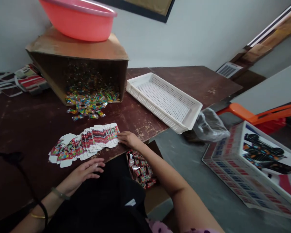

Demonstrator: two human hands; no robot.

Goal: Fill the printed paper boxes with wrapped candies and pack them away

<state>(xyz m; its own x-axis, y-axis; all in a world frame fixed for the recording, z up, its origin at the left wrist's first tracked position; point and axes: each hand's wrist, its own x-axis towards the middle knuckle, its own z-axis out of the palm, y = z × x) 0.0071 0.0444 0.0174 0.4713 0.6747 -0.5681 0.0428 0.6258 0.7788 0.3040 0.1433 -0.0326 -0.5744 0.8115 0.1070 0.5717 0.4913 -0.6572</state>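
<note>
A fanned row of flat printed candy boxes (94, 139), white with red and multicoloured print, lies overlapping on the dark brown table. My left hand (88, 170) hovers by the table's front edge, just below the row, its fingers stretched out and holding nothing. At the row's right end, the fingertips of my right hand (128, 139) touch the last boxes, the fingers extended. Behind the row, wrapped candies (89, 103) spill from a cardboard box (77, 48) lying on its side. Beneath my right forearm, a lower carton holds several small red packed candy boxes (142, 170).
A pink basin (84, 22) sits on the cardboard box. To the right, a white perforated tray (165, 100) overhangs the table edge, beside a clear plastic bag (210, 124). An orange chair (257, 115) and a large printed box (257, 171) stand farther right. A black cable (26, 181) crosses the left side.
</note>
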